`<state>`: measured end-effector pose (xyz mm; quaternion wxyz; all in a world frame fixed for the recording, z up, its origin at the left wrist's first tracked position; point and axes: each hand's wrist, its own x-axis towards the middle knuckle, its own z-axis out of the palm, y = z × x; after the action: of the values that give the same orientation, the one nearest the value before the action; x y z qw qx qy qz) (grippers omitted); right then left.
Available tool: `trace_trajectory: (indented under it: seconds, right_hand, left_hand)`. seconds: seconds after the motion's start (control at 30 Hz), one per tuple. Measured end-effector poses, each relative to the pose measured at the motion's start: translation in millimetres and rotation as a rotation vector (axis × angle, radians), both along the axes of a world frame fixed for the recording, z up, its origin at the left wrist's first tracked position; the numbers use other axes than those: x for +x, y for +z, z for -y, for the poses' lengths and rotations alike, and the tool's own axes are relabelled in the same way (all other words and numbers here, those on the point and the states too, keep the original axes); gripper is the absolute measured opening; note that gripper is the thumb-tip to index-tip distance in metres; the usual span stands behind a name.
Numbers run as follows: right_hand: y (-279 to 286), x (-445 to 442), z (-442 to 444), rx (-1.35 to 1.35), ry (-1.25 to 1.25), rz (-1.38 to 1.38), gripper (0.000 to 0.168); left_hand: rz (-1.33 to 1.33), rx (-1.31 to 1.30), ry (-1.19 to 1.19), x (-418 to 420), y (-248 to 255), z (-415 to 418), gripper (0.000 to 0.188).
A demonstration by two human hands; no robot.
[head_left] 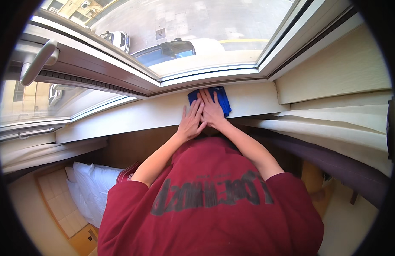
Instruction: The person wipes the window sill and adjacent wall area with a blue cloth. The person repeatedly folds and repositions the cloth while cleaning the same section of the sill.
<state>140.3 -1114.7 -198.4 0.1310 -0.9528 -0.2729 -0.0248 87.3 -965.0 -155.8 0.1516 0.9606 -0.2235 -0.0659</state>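
Observation:
A folded blue cloth lies on the white windowsill, close against the bottom of the window frame. My right hand rests flat on top of it, fingers stretched forward and somewhat apart. My left hand lies beside it, its fingertips overlapping the edge of the right hand and reaching the cloth's left side. Its thumb is spread toward the right wrist. Neither hand curls around the cloth, and part of the cloth is hidden beneath the fingers.
A window handle juts out from the frame at upper left. Curtains hang bunched at right, with more curtain fabric at left. White bedding and a padded headboard are at lower left. Parked cars show through the glass.

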Motion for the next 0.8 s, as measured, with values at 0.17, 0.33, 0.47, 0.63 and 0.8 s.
trace_trajectory:
  seconds: [0.17, 0.33, 0.47, 0.63, 0.8]
  right_hand:
    - [4, -2, 28, 0.143, 0.065, -0.012, 0.07]
    - [7, -8, 103, 0.11, -0.132, 0.008, 0.075]
    - [2, -18, 174, 0.041, -0.407, 0.053, 0.074]
    - [-14, -28, 184, 0.04, -0.694, 0.149, 0.07]
    - [-26, -29, 162, 0.141, -0.948, 0.227, 0.065]
  left_hand:
    - [-0.056, 0.03, -0.024, -12, -6, 0, 0.079]
    - [-0.026, -0.025, -0.156, -2, -1, 34, 0.077]
    - [-0.029, -0.02, -0.093, -10, -2, 27, 0.076]
    - [-0.012, 0.018, 0.148, -29, -10, -16, 0.074]
    - [-0.005, 0.05, 0.444, -59, -18, -76, 0.074]
